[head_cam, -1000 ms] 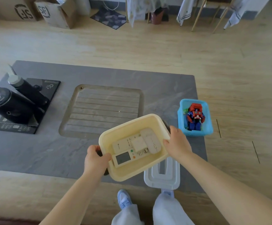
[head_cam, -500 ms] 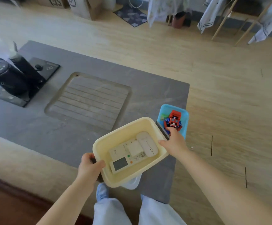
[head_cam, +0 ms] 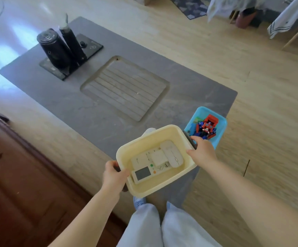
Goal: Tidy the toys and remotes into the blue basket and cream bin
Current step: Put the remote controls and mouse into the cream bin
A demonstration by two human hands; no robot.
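across the middle of the floor lies the grey slab table (head_cam: 91,107), a ribbed recessed tray (head_cam: 125,88) sunk into its centre. on the far left of it sits a black kettle (head_cam: 53,49) with a black flask (head_cam: 73,44) just beside, both on a dark base. nearer now, the cream bin (head_cam: 153,186) is held up over the table's near right corner, tilted a little, left hand (head_cam: 114,177) curled round the dark handle on its near-left end, right hand (head_cam: 201,151) gripping the dark handle on its far-right end. to the right of the bin and just beyond that right hand, the blue basket (head_cam: 222,125) sits at the table's right edge. inside the bin, a white screen remote (head_cam: 144,171) lies flat, a square white remote (head_cam: 158,156) resting on it, an oval white remote (head_cam: 171,154) at their right. in the basket, a red and blue toy robot (head_cam: 208,126), with smaller toys i can't make out.
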